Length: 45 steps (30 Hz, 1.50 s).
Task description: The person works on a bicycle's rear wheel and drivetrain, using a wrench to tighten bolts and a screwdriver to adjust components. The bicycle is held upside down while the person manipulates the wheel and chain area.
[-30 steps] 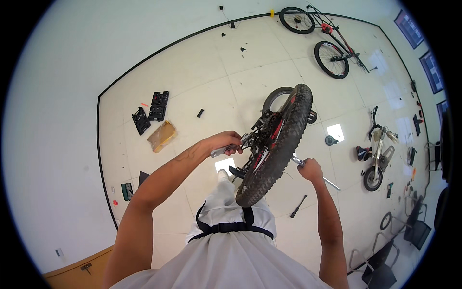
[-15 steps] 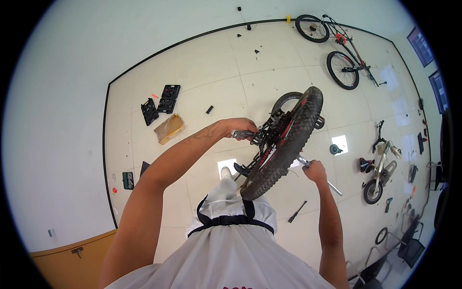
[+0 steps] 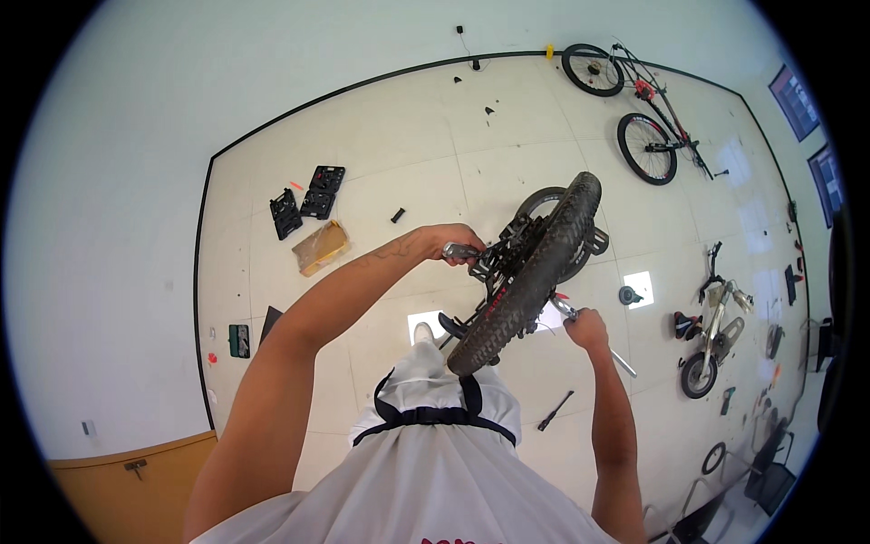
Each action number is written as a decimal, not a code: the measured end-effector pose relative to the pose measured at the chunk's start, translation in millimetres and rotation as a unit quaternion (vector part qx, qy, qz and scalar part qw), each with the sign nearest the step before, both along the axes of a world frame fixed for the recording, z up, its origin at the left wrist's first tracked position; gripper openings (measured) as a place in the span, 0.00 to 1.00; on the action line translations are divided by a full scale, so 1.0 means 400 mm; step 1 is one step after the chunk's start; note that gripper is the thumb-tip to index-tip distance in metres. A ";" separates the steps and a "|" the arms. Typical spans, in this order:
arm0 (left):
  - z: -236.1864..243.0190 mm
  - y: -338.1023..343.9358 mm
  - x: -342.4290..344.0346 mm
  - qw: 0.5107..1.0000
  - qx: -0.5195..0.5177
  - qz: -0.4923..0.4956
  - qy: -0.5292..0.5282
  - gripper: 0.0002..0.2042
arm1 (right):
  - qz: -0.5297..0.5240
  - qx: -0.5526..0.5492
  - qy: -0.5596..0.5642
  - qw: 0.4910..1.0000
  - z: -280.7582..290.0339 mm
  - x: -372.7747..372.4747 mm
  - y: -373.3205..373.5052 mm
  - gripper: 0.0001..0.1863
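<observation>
A bicycle with a fat knobby tire (image 3: 544, 263) stands in front of me, its wheel seen from above and slanting from near left to far right. My left hand (image 3: 460, 240) is closed around a silver metal tool (image 3: 459, 251) at the left side of the wheel, by the dark parts at its hub; the tool's exact kind is unclear. On the right side, my right hand (image 3: 589, 328) grips a long silver wrench (image 3: 623, 364). Its head points at the wheel's right side, and its handle sticks out past my fist. Where the tools meet the bicycle is partly hidden.
Open black tool cases (image 3: 323, 192) and a cardboard box (image 3: 321, 247) lie to the left. A long dark tool (image 3: 555, 411) is on the floor at near right. Another bicycle (image 3: 648, 136) lies far right, with a small bike frame (image 3: 720, 313) at right.
The tire has turned slightly more upright, showing more tread. My right hand and the wrench have shifted a little left and slightly down. My left hand keeps its grip.
</observation>
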<state>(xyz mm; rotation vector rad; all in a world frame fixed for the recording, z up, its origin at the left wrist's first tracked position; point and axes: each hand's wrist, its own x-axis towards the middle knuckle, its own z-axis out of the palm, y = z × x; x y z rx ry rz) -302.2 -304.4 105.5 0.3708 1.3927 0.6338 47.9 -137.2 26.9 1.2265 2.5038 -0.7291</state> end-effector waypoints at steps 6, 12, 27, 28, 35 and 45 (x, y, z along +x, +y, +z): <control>0.011 0.006 -0.002 0.999 -0.001 0.009 0.034 0.09 | 0.014 0.012 0.007 1.000 -0.008 -0.002 0.005 0.16; 0.029 0.015 -0.012 0.998 -0.023 0.008 0.063 0.11 | 0.045 0.008 -0.011 0.999 -0.010 -0.010 0.014 0.17; 0.010 -0.009 -0.025 0.999 -0.003 0.032 0.018 0.08 | 0.032 0.008 -0.008 0.999 -0.008 -0.029 0.013 0.15; 0.008 -0.010 -0.027 0.999 -0.001 0.027 0.019 0.09 | 0.035 0.004 -0.014 0.999 -0.007 -0.030 0.013 0.16; 0.000 -0.014 -0.032 1.000 0.008 0.020 0.002 0.12 | 0.035 -0.002 -0.004 0.999 -0.008 -0.022 0.017 0.15; 0.014 -0.006 -0.030 1.000 0.018 0.015 0.014 0.08 | 0.026 0.001 0.013 1.000 -0.007 -0.037 0.009 0.14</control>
